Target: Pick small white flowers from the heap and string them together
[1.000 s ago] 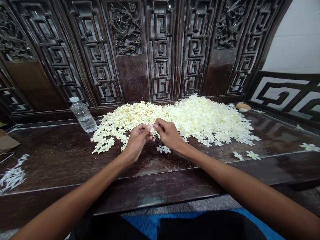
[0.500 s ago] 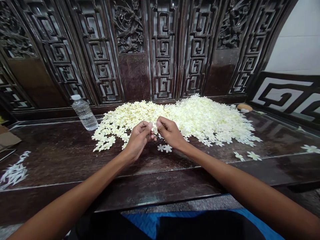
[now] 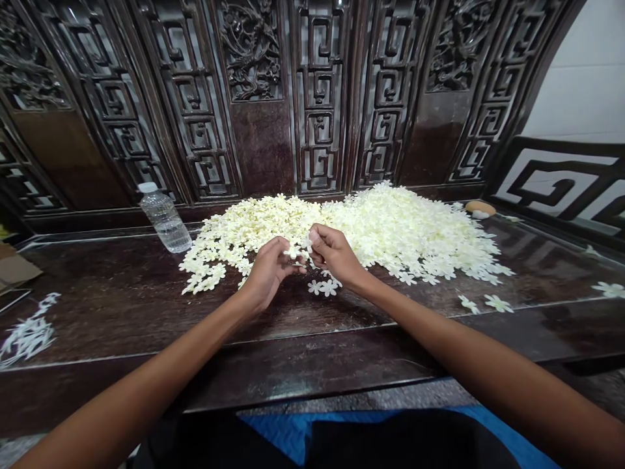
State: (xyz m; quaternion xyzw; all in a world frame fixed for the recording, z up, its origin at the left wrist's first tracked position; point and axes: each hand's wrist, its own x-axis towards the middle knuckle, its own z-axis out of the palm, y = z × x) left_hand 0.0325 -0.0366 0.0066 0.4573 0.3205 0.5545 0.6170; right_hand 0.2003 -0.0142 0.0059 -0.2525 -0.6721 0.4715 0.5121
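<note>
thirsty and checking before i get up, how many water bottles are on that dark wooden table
1. A clear plastic water bottle sits toward the back of the dark wooden table, just left of the heap of white flowers. Another could be hidden behind the heap.

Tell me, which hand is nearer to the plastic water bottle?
Left. The left hand is right of the plastic water bottle, not touching it; the right hand is farther right, past the left hand.

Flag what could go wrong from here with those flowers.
The small white flower pinched in the left hand, beside the right hand, looks fragile, so it might tear. Both hands sit right at the flower pile, so a slip could knock more onto the loose flowers on the wooden table.
</note>
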